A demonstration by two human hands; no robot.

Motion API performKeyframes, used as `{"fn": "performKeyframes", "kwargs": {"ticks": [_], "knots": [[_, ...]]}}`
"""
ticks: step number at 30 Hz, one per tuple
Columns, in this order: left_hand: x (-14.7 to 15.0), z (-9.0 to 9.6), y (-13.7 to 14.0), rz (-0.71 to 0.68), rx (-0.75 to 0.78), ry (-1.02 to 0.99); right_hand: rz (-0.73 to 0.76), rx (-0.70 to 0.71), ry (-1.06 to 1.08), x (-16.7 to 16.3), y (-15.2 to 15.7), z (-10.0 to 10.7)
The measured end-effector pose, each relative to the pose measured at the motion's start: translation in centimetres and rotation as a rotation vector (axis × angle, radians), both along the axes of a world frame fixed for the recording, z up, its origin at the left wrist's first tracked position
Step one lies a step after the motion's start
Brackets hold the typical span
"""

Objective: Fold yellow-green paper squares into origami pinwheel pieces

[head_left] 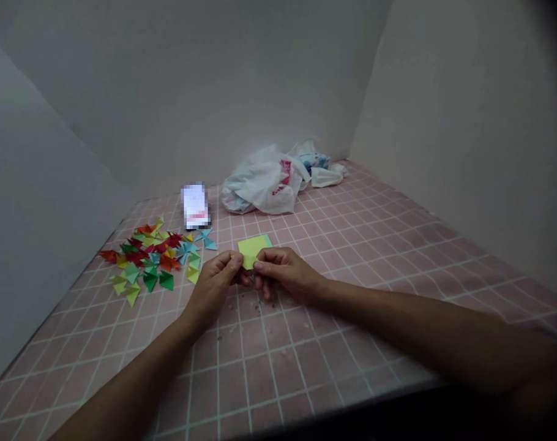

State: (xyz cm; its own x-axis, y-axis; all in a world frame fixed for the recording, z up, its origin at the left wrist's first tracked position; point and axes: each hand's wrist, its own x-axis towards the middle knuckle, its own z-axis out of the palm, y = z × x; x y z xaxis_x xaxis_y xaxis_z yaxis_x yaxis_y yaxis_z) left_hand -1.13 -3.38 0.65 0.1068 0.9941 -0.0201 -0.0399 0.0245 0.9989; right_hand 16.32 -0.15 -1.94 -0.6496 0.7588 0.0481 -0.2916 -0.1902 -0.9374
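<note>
A small piece of yellow paper [249, 262] is pinched between my two hands, just above the table. My left hand [218, 272] grips its left edge with thumb and fingers, and my right hand [285, 272] grips its right edge the same way. The fingers hide part of the paper, so its exact fold cannot be made out. Right behind it, a stack of square paper sheets [254, 244] lies on the table, yellow on top with a green-blue edge showing at the right.
Many-coloured folded paper pieces [157, 251] lie in a loose pile at the left. Behind them a lit phone [196, 206] leans or lies. White plastic bags [267, 180] rest at the back of the pink tiled-pattern table [260, 367]. Grey walls border the left, back and right.
</note>
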Motion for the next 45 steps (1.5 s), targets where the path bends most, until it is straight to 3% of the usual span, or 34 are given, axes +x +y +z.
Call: {"fn": "performKeyframes", "kwargs": {"ticks": [7,11,19,26,31,38,45], "knots": [[-0.3,0.06,-0.02,0.111,0.086,0.115,0.006,-0.006,-0.043,-0.01,-0.03,-0.02],[0.01,0.05,-0.06,0.114,0.035,0.028,-0.024,-0.006,-0.031,-0.11,-0.06,-0.2],[0.18,0.43,-0.01,0.043,0.036,0.154,-0.071,0.091,-0.065,-0.31,0.04,-0.27],[-0.04,0.44,0.12,-0.13,0.011,0.251,-0.119,0.101,-0.139,-0.28,0.37,-0.12],[-0.07,0.21,0.13,-0.102,-0.004,0.227,-0.15,0.158,-0.234,-0.25,0.35,-0.34],[-0.24,0.08,0.26,-0.039,0.066,0.323,-0.022,0.068,-0.123,-0.17,0.22,-0.04],[-0.2,-0.2,0.37,-0.099,-0.006,0.192,-0.118,0.062,-0.154,-0.28,0.2,-0.26]]}}
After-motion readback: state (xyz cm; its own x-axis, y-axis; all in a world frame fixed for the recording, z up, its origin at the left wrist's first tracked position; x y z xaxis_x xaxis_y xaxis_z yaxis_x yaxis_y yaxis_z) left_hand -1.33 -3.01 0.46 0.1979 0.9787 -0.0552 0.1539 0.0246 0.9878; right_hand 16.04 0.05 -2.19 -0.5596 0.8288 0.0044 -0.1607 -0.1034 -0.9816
